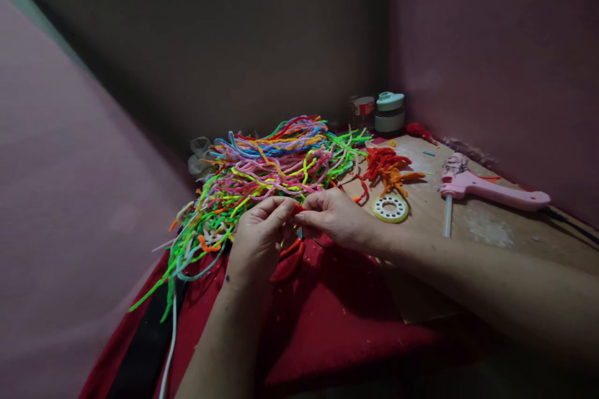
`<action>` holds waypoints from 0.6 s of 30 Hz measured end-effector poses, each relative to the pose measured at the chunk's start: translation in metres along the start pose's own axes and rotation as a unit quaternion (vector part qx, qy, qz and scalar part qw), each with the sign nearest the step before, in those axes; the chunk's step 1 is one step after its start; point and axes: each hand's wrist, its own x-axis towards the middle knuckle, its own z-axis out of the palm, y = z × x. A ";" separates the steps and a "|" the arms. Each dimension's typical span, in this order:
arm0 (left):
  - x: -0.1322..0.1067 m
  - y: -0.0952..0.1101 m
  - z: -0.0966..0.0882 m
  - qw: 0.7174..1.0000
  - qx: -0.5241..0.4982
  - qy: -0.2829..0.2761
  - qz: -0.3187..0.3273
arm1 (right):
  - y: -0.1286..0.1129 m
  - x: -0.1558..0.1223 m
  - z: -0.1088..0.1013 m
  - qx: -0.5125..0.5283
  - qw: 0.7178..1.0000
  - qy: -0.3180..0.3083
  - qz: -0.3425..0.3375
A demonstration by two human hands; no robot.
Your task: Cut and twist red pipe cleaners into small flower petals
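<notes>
My left hand (264, 234) and my right hand (330, 215) meet in front of a heap of pipe cleaners (276, 168) in many colours. Both are closed in a pinch on a short red pipe cleaner (298, 207), of which only a small part shows between the fingertips. Just below the fingers, a tool with red handles (289, 264) lies on the dark red cloth; my left hand partly covers it, and its jaws are hard to make out. Right of my right hand are bent red pipe cleaners (379, 162) and orange pipe cleaners (395, 179).
On the brown board (435, 262) lie a pink glue gun (491, 192) with a clear glue stick and a yellow-rimmed roll (390, 207). A lidded jar (389, 113) stands by the back wall. A white cord (173, 336) hangs at the front left.
</notes>
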 end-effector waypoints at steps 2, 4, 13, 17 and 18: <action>-0.001 -0.001 0.001 0.999 0.039 0.012 0.011 | 0.000 -0.001 0.000 -0.059 0.998 0.014 -0.026; -0.002 -0.001 0.001 0.991 0.128 0.024 0.039 | 0.000 -0.002 0.000 -0.106 0.993 0.022 -0.043; -0.003 -0.002 0.002 0.870 0.425 0.086 0.235 | 0.005 0.001 -0.001 -0.107 0.994 0.017 0.005; -0.001 0.002 0.002 0.953 0.290 0.034 0.079 | 0.005 0.001 0.001 -0.076 0.997 0.016 0.018; -0.001 0.003 0.002 0.959 0.276 0.021 0.063 | 0.005 0.001 0.002 -0.074 0.997 0.016 0.016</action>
